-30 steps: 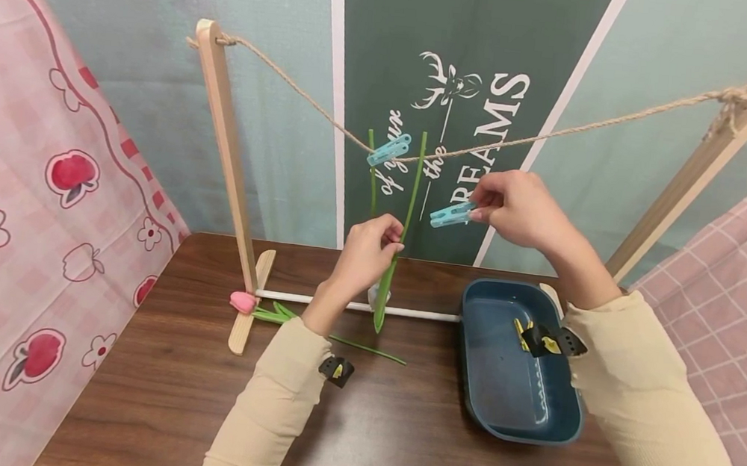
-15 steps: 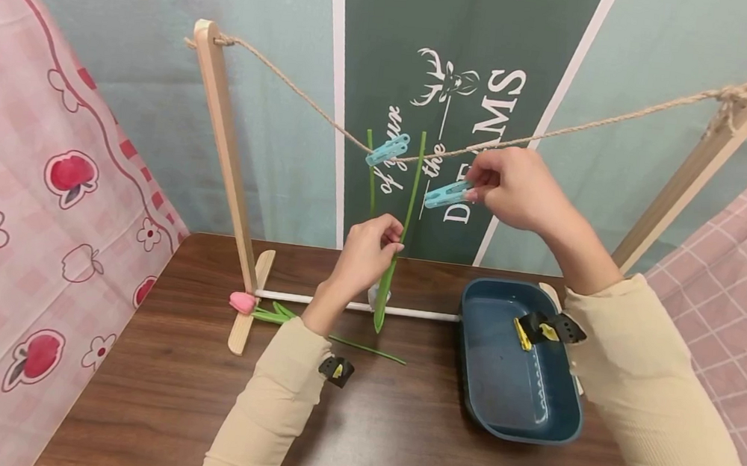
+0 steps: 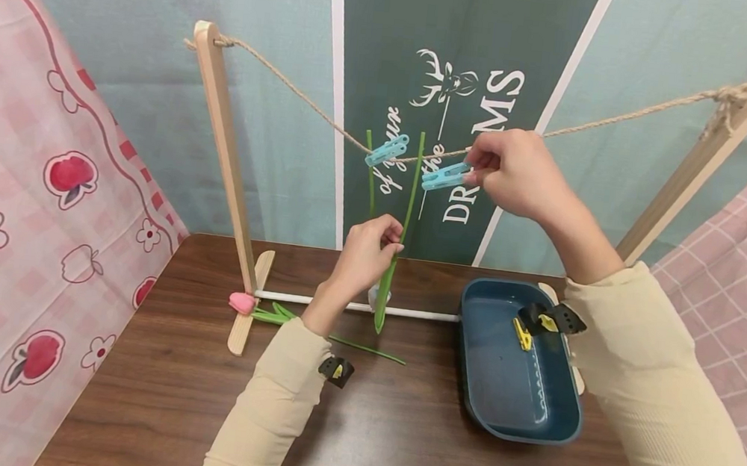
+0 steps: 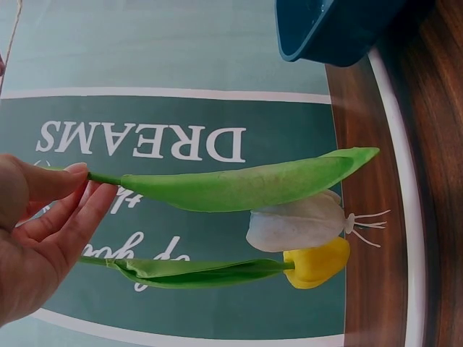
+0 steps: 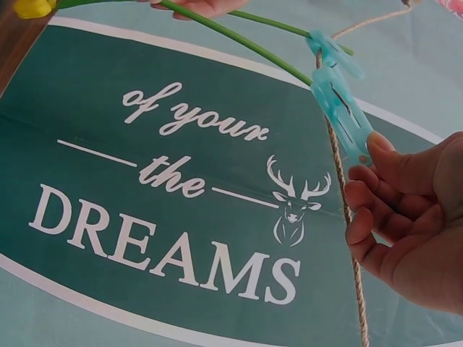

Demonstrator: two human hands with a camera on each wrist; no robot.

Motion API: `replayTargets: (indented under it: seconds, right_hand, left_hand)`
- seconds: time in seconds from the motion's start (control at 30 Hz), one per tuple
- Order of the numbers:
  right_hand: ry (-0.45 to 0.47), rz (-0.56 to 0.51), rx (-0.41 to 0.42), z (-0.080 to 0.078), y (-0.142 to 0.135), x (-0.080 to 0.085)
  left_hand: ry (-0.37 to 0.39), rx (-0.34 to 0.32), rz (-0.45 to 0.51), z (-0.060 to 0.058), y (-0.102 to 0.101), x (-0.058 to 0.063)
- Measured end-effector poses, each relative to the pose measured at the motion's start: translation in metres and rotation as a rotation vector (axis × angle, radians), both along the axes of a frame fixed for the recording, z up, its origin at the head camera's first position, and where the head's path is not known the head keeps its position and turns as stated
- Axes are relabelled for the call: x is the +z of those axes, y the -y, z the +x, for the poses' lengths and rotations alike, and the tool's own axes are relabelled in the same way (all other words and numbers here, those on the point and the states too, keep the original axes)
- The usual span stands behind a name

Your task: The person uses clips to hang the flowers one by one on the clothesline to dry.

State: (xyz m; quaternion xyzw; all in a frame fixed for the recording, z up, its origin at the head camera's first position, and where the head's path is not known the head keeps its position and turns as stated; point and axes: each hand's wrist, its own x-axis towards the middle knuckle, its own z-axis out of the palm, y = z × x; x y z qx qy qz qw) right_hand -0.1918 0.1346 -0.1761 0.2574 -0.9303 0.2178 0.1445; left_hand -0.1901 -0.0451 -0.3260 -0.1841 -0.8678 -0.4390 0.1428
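My left hand (image 3: 368, 251) pinches the green stem of a white artificial flower (image 4: 293, 225), which hangs head down with its stem end crossing the twine (image 3: 293, 87). Between thumb and fingers of my right hand (image 3: 521, 172) is a blue clothespin (image 3: 443, 176), its tip right beside the upper stem. To its left, a second blue clothespin (image 3: 388, 150) sits on the twine against the stem of a yellow tulip (image 4: 318, 266), also upside down. Most of the white bloom is hidden behind its leaf in the head view.
Wooden posts (image 3: 226, 151) carry the twine, joined low down by a white rod (image 3: 420, 314). A pink tulip (image 3: 241, 303) lies on the table at left. At right stands a blue basin (image 3: 500, 395) containing a yellow clothespin (image 3: 522, 334).
My right hand has risen and moved slightly left, bringing the blue clothespin up close to the twine and the stem. The left hand stays where it was with the white flower.
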Motion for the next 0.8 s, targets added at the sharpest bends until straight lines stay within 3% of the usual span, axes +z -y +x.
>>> replayTargets:
  seconds: [0.43, 0.8]
  right_hand:
    - [-0.077, 0.017, -0.039, -0.002, 0.004, 0.007]
    - [-0.078, 0.002, -0.068, -0.001, 0.008, 0.011]
  left_hand:
    - [-0.003, 0.001, 0.003, 0.001, 0.0, 0.0]
    - [-0.015, -0.006, 0.014, 0.0, 0.001, 0.0]
